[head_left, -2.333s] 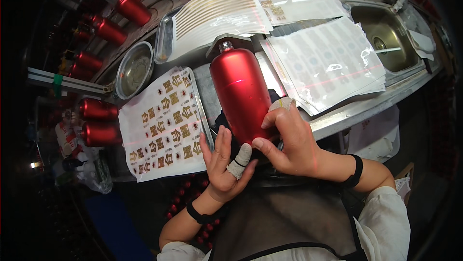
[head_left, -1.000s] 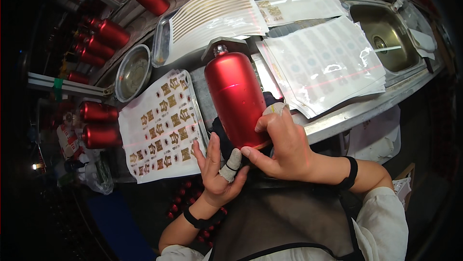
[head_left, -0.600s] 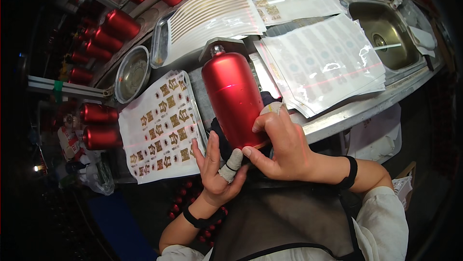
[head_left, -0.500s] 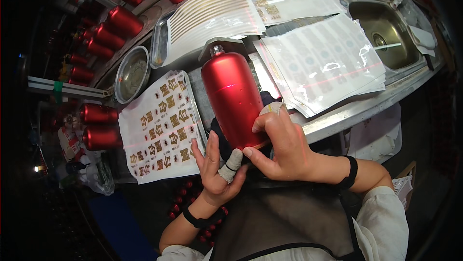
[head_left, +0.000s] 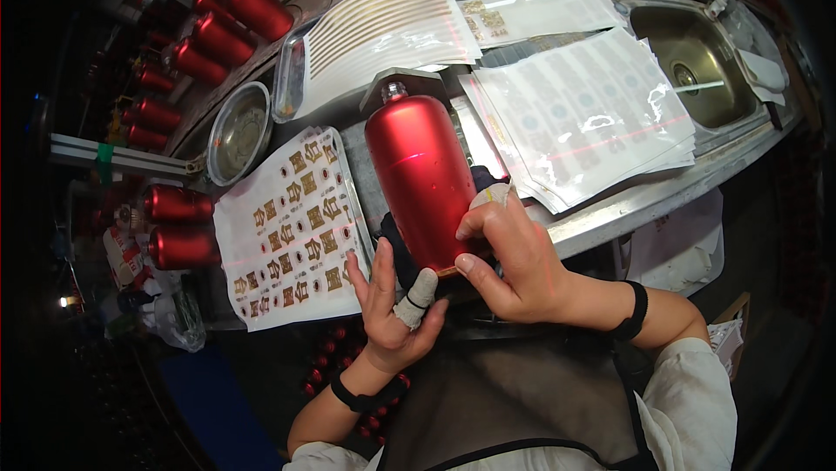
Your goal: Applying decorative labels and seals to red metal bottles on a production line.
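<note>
A glossy red bottle (head_left: 422,179) with a clear threaded neck lies in front of me, its neck pointing away and resting at a grey metal bracket (head_left: 405,84). A thin gold strip (head_left: 448,272) shows along its near base edge. My right hand (head_left: 514,262) is curled on the bottle's right side, its bent fingers against the wall and its thumb at the base edge. My left hand (head_left: 392,306) has its fingers apart at the base's left; its cloth-wrapped fingertip touches the base edge. Dark cloth (head_left: 399,249) lies partly hidden under the bottle.
Sheets of gold stickers (head_left: 292,227) lie at left, striped sheets (head_left: 383,31) behind, and a stack of clear-patterned sheets (head_left: 583,114) at right. A metal bowl (head_left: 239,133) stands at left, a sink (head_left: 697,66) at far right. Red bottles (head_left: 259,8) line a belt beyond.
My right thumb has slid rightward along the bottle's base edge, and more of the gold strip shows. The far bottles on the belt have shifted rightward. My left hand has stayed put.
</note>
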Tool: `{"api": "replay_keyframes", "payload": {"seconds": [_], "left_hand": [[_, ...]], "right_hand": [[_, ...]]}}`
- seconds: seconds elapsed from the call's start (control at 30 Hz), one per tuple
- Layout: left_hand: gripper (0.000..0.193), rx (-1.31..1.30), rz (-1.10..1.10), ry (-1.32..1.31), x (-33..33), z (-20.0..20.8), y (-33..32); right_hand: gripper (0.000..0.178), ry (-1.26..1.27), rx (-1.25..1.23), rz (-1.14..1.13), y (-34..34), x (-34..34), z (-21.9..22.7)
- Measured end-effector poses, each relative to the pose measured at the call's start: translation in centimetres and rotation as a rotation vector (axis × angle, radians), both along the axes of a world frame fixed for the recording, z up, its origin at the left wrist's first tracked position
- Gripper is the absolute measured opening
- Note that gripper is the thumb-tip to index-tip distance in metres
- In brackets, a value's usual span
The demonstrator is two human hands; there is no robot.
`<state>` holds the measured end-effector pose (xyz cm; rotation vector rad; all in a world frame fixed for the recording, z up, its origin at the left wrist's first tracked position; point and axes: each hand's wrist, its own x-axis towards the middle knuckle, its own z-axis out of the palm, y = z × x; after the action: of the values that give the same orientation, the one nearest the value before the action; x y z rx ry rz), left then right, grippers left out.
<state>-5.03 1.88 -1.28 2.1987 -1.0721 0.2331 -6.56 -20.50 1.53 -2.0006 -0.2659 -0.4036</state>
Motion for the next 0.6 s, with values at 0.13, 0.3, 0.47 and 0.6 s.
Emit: {"api": "replay_keyframes", "payload": {"seconds": [0.13,0.3,0.47,0.6], "left_hand": [[0.049,0.02,-0.001,-0.012,0.0,0.0,-0.1],[0.049,0.012,0.023,0.003,-0.2,0.2,0.1],[0.047,0.037,0.027,0.008,-0.3,0.1,0.3],[0.046,0.012,0.029,0.011,-0.3,0.0,0.2]], "right_hand": [[0.035,-0.013,-0.017,-0.018,0.4,-0.1,0.2],[0.046,0.007,-0.204,-0.141,1.6,-0.4,0.3],[0.047,-0.014,-0.197,-0.136,1.6,-0.4,0.3],[0.047,-0.036,-0.176,-0.121,1.3,-0.4,0.4]]}}
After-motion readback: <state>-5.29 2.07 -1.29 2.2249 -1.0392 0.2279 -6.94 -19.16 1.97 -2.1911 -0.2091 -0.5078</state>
